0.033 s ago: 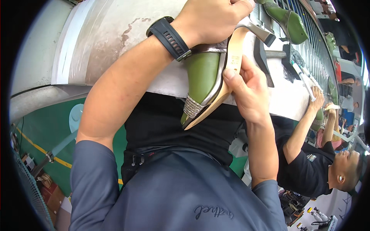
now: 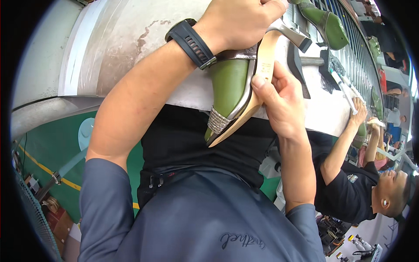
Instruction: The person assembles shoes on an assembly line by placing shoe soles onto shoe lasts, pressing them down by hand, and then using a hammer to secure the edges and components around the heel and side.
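Observation:
A high-heeled sandal on a green shoe last [image 2: 231,83] is held between my hands at the table's near edge, toe pointing toward me. Its tan sole [image 2: 265,61] faces right, and a band of glittering stones crosses the toe. My right hand [image 2: 281,94] pinches the sole, thumb on its face, fingers behind. My left hand [image 2: 240,24], below a black wristwatch [image 2: 190,43], closes around the heel end; its fingertips are partly cut off by the upper edge. A grey heel [image 2: 297,37] sticks out to the right, close to my left hand.
Right of the sandal, a hammer [image 2: 325,64] lies on the pale table [image 2: 187,94]. Beyond it runs a roller conveyor [image 2: 355,52] with another green last [image 2: 334,32]. A co-worker [image 2: 349,183] at the right holds a white brush-like tool [image 2: 345,91].

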Available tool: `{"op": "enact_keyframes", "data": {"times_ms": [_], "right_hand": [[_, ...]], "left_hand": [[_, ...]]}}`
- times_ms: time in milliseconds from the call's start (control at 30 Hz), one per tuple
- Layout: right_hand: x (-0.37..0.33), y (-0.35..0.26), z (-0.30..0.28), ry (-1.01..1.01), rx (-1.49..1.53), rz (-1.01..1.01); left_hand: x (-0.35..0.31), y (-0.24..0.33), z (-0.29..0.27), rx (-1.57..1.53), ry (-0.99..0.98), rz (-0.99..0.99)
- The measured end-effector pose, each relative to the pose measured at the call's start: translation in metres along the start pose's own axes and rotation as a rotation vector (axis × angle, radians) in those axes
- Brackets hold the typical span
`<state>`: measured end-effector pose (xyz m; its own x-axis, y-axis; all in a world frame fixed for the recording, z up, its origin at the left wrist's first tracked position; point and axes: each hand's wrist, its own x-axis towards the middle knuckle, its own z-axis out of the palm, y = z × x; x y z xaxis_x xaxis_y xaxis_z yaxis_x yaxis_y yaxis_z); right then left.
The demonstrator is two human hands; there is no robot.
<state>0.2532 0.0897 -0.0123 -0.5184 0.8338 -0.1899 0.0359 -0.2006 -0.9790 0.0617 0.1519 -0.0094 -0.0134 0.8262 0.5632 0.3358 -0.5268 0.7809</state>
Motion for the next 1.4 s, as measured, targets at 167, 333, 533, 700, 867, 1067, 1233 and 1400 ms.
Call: {"op": "enact_keyframes", "data": {"times_ms": [167, 333, 533, 700, 867, 1067, 1233, 1400], "right_hand": [[0.020, -0.012, 0.005, 0.078, -0.134, 0.019], [0.044, -0.025, 0.006, 0.098, -0.348, -0.112], [0.031, -0.047, -0.024, 0.098, -0.818, -0.407], [0.028, -0.044, -0.039, -0.108, -1.068, -0.728], [0.035, -0.040, -0.039, -0.173, -1.067, -0.791], [0.029, -0.047, -0.024, -0.127, -1.098, -0.738], [0.034, -0.051, -0.030, -0.185, -1.146, -0.732], [0.031, -0.045, -0.012, -0.206, -1.216, -0.983]], "left_hand": [[0.000, 0.008, -0.009, -0.069, -0.037, -0.121], [-0.005, -0.014, -0.013, -0.408, 0.045, -0.236], [-0.100, 0.014, -0.054, -0.187, 0.364, -0.138], [-0.141, 0.044, -0.058, 0.183, 0.007, 0.040], [-0.138, 0.042, -0.052, 0.335, -0.057, 0.133], [-0.140, 0.034, -0.050, 0.338, -0.028, 0.183], [-0.140, 0.036, -0.050, 0.351, -0.039, 0.174], [-0.135, 0.056, -0.052, 0.328, -0.077, -0.006]]}}
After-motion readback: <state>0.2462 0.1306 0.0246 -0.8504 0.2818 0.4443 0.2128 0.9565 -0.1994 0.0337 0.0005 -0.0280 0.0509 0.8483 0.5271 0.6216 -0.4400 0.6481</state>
